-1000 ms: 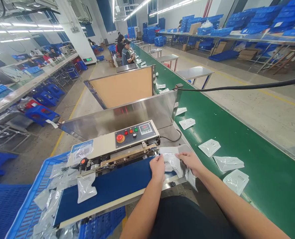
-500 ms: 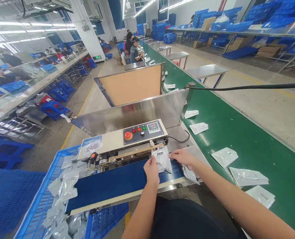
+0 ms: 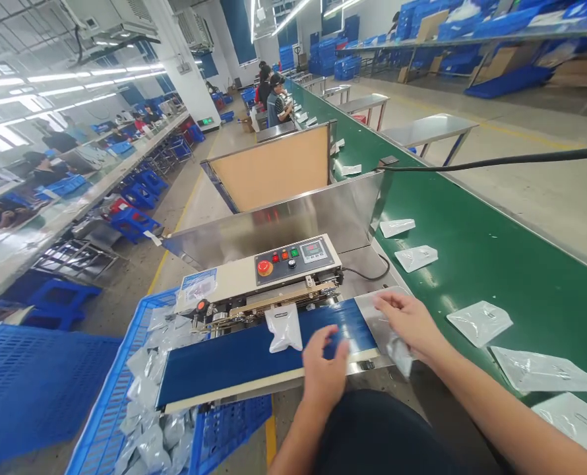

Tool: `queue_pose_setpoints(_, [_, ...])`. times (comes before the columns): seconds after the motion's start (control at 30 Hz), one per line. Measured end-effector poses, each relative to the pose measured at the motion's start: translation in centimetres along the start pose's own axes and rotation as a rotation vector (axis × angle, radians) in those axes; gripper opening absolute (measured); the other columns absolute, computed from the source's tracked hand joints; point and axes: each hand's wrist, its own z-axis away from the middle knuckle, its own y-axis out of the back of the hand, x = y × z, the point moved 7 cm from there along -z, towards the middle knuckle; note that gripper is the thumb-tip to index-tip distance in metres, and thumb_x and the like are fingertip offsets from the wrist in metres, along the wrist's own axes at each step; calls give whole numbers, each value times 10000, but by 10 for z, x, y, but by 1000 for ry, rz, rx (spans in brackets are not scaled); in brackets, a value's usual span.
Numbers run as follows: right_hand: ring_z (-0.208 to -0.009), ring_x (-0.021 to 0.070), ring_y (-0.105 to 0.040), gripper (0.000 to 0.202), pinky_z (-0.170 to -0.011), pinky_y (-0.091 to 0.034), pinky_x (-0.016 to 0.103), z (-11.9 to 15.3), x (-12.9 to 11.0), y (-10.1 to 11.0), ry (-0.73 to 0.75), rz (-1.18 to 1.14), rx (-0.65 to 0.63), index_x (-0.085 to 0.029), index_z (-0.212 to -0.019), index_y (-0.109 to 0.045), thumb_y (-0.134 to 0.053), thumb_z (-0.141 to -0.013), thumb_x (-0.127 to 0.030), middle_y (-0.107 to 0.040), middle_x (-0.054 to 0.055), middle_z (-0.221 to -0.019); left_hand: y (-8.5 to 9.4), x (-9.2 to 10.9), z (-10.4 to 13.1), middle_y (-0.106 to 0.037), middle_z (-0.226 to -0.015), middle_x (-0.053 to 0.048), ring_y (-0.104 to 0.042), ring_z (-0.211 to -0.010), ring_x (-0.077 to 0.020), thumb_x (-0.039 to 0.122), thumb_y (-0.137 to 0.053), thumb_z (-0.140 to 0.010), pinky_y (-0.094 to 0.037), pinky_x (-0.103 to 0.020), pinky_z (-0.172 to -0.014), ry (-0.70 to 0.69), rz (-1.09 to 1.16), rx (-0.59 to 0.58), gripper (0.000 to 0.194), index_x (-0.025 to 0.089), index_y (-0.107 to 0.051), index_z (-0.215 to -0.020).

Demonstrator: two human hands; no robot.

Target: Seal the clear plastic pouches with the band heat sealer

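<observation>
A white sealed-looking pouch [image 3: 283, 327] lies on the blue belt of the band sealer [image 3: 248, 356], its top edge at the sealing guide. To the right of it, over the belt's front edge, my left hand [image 3: 324, 369] holds nothing, thumb and fingers apart and slightly blurred. My right hand [image 3: 415, 326] is above the metal plate at the belt's right end, fingers curled. Another grey-white pouch [image 3: 400, 356], smeared by motion, hangs beneath it and appears gripped by the lower fingers; the exact contact is hidden.
A green conveyor [image 3: 464, 257] with several white pouches [image 3: 480, 323] runs along the right. The sealer's control panel [image 3: 293, 260] faces me. At left, a blue crate [image 3: 105, 396] holds many pouches. A black cable [image 3: 501, 161] crosses the right side. People sit further off.
The pouch formerly between both hands has been let go and moved left along the belt. My left hand has opened and drawn back; my right hand has moved right. The view shifted slightly.
</observation>
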Motion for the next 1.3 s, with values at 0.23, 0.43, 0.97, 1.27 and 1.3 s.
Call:
queue_pose_setpoints(0.23, [-997,252,-704,706,-767,-588,315,1,-19,-22,-75,-430,-20,-223,-1273,-712,-712,-806,-753,-747,127,-1225,-85,34,-14,-805,-1097,-148,-719,-948,-294,464,-783,-864,-579,-374,-878,115,401,-385,498,139,-800,-1241])
queue_pose_setpoints(0.43, [-912,242,-697,588,-783,-575,324,18,16,-8,-99,-224,-230,-195,-1033,-785,-771,-784,-727,-777,98,-1024,-84,12,-16,-741,-799,-71,-630,-737,-219,618,-718,-860,-502,-286,-700,330,517,-325,514,127,-819,-975])
queue_pose_setpoints(0.97, [-685,209,-647,328,-601,-451,278,-61,70,3,-93,199,115,-189,-746,-756,-656,-837,-487,-741,35,-727,-112,-62,-77,-614,-572,-12,-651,-617,-213,516,-900,-615,-512,-314,-622,536,464,15,419,133,-756,-705])
queue_pose_setpoints(1.27, [-594,157,-603,329,-559,-475,248,-71,67,-76,-101,109,-141,-189,-758,-740,-695,-856,-499,-703,15,-663,-47,-81,-74,-727,-724,-77,-680,-677,-213,581,-916,-583,-523,-321,-653,541,524,143,528,110,-798,-788])
queue_pose_setpoints(1.3, [-596,156,-610,329,-568,-491,247,-69,67,-85,-111,78,-180,-189,-759,-734,-703,-857,-502,-700,14,-660,-38,-81,-74,-724,-716,-72,-669,-666,-206,590,-918,-577,-515,-314,-640,534,516,154,538,108,-797,-786])
